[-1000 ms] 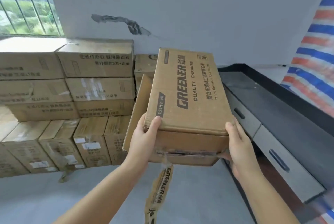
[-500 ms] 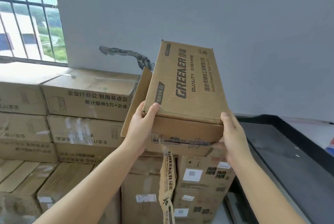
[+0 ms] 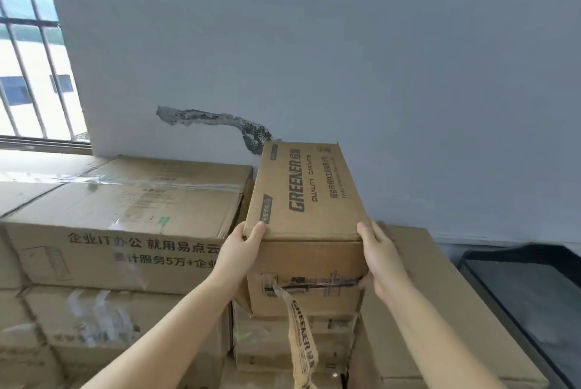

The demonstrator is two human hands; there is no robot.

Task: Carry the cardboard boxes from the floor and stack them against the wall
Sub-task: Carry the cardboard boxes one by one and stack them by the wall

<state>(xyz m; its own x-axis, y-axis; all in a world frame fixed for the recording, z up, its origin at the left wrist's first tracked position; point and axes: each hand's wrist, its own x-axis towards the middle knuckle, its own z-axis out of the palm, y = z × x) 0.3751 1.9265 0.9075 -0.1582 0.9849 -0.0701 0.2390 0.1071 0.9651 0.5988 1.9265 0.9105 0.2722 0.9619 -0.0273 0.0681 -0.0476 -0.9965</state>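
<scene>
I hold a long brown cardboard box (image 3: 309, 197) printed GREENER by its near end, far end toward the grey wall (image 3: 345, 43). My left hand (image 3: 242, 250) grips the near left corner, thumb on top. My right hand (image 3: 382, 258) grips the near right corner, fingers curled round the edge. The box sits over the stack, beside a large box (image 3: 125, 219) with Chinese print on its left; I cannot tell whether it rests on the boxes under it. A torn tape strip (image 3: 301, 335) hangs from its front face.
More stacked boxes (image 3: 94, 325) fill the lower left, and a tall box (image 3: 440, 310) stands at the right. A black tray-like top (image 3: 534, 294) lies at the far right. A barred window (image 3: 28, 58) is at upper left. A cracked patch (image 3: 220, 121) marks the wall.
I have stepped closer and raised the box. It has moved forward over the stack toward the wall, beside the large box. Both hands keep the same grip.
</scene>
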